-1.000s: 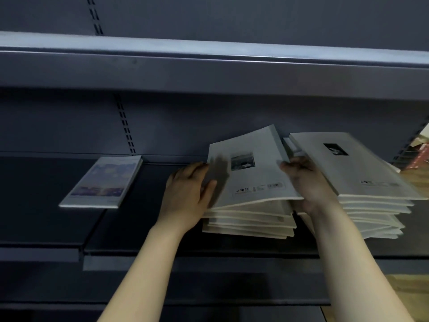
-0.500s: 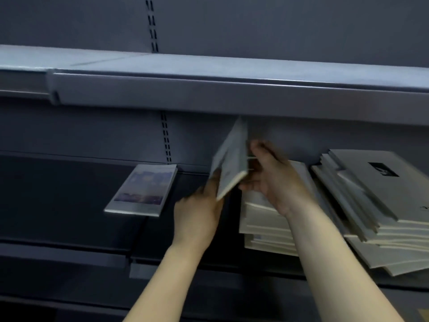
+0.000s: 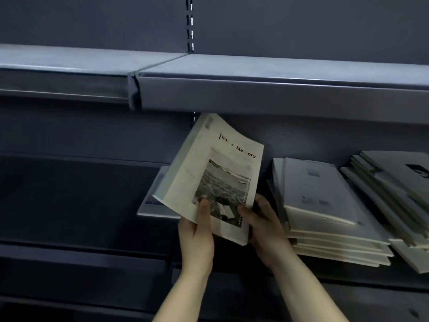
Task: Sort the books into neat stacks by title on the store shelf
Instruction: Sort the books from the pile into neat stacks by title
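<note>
I hold a pale book [image 3: 213,173] titled "Time & Memory" up in front of the dark shelf [image 3: 81,205], its front cover with a black-and-white photo facing me. My left hand [image 3: 197,233] grips its lower edge, thumb on the cover. My right hand [image 3: 262,226] grips the lower right corner. A stack of pale books [image 3: 325,212] lies on the shelf just right of my hands. A second, fanned stack [image 3: 399,196] lies at the far right. Partly hidden behind the held book, a single book [image 3: 153,201] lies flat on the shelf.
An upper grey shelf [image 3: 255,91] overhangs close above the held book's top edge. The dark shelf stretches away to the left. A lower shelf edge [image 3: 92,254] runs below my hands.
The top book has been lifted off the middle stack, turned over and now faces me cover-up in both hands. The view has shifted left.
</note>
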A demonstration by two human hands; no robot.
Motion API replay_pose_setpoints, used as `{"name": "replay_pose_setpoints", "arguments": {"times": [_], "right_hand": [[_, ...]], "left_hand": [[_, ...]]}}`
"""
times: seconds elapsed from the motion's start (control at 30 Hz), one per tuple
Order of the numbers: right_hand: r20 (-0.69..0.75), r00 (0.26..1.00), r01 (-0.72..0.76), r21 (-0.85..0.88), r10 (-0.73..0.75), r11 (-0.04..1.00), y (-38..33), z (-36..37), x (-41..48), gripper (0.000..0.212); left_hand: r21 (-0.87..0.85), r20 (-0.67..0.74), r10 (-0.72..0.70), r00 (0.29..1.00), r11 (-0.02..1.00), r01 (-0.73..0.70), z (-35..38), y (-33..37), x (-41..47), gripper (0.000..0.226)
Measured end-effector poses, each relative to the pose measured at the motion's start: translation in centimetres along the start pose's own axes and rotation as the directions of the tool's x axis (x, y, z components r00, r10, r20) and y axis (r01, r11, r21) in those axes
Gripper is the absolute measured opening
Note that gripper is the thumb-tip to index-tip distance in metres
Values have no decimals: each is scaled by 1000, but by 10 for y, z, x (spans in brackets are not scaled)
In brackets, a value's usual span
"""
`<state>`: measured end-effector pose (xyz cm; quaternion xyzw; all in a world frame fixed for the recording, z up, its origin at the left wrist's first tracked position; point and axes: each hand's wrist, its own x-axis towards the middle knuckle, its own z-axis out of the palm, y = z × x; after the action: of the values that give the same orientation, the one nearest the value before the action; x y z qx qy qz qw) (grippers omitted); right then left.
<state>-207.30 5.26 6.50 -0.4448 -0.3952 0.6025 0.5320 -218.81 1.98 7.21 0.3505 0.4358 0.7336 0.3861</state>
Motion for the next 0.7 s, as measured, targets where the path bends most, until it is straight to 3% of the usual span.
{"name": "replay_pose_setpoints", "arguments": {"times": [0.1, 0.17, 0.23, 0.3, 0.4, 0.47, 0.53, 0.63, 0.7], "right_hand": [[-106, 986, 111, -132, -125, 985, -1, -2, 1, 28], [-148, 973, 147, -196, -177, 970, -6, -5, 1, 28], [-166, 964, 158, -268, -208, 950, -12, -12, 3, 31], [-181, 951, 162, -401, -251, 902, -21, -23, 2, 32], [-136, 952, 138, -613, -275, 778, -33, -34, -4, 29], [-141, 952, 97, -704, -271, 704, -34, -37, -8, 26], [-149, 950, 59, -778, -276, 625, -29, -38, -9, 24], [-120, 959, 20, -877, -258, 480, -20, -37, -7, 29], [-141, 969, -56, -923, -201, 380, -19, -33, -3, 35]], "left_hand": [[77, 95, -107, 990, 992, 100, -14, -4, 3, 22], [-18, 181, -254, 950, 965, 261, -24, -6, 8, 40], [-91, 167, -332, 928, 932, 350, -40, -7, 16, 56], [-73, 83, -320, 944, 942, 326, -57, -7, 29, 60], [293, 44, -91, 995, 953, 74, -86, -4, 48, 28], [577, 172, 60, 983, 803, -150, -105, -3, 59, 19], [747, 334, 99, 937, 579, -327, -119, -5, 68, 21], [865, 425, 84, 901, 257, -432, -131, -13, 75, 32], [880, 448, 48, 893, 155, -450, -129, -14, 76, 37]]}}
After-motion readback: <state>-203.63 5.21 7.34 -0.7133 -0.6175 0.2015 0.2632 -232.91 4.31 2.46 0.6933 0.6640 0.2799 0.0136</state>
